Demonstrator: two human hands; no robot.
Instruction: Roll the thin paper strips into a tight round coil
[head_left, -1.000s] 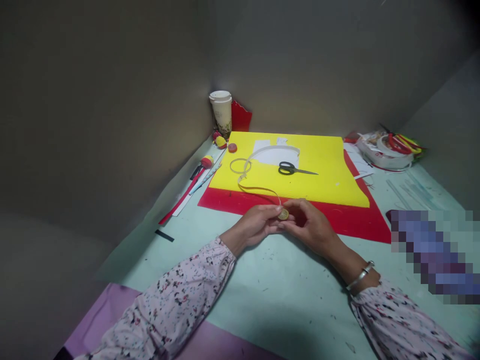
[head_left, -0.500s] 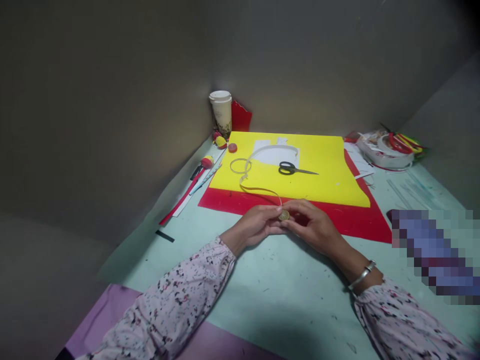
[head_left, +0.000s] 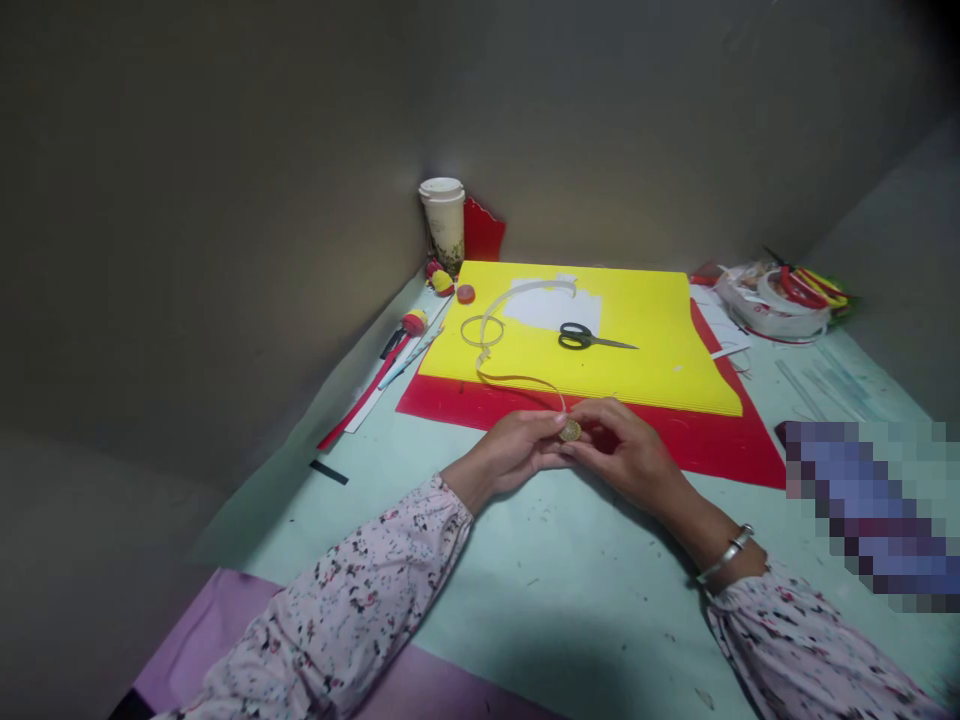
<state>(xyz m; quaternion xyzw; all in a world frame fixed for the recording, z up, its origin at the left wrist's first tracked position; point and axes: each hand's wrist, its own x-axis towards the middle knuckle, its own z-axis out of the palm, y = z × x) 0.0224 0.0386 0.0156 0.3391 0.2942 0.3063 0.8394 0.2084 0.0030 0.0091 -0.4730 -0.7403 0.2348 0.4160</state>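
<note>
Between my hands is a small round gold-coloured coil (head_left: 571, 430), with a pale narrow strip (head_left: 517, 379) running from it up onto the yellow sheets. My left hand (head_left: 526, 448) pinches the coil from the left, thumb on top. From the right, my right hand (head_left: 626, 450) has its fingertips at the coil's edge. The strip curves in a loose arc over white paper (head_left: 536, 308). Black-handled scissors (head_left: 592, 339) lie on the yellow sheets (head_left: 637, 375), right of a thin ring (head_left: 482, 331).
Red sheets (head_left: 442, 400) lie under the yellow ones. A lidded paper cup (head_left: 445, 225) stands at the back left, near red and yellow balls and strips. A filled clear container (head_left: 776, 312) sits at the back right. A pixelated object (head_left: 870, 510) is at the right.
The strip's far arc has shifted left across the white paper. Both hands stay at the coil in nearly the same position.
</note>
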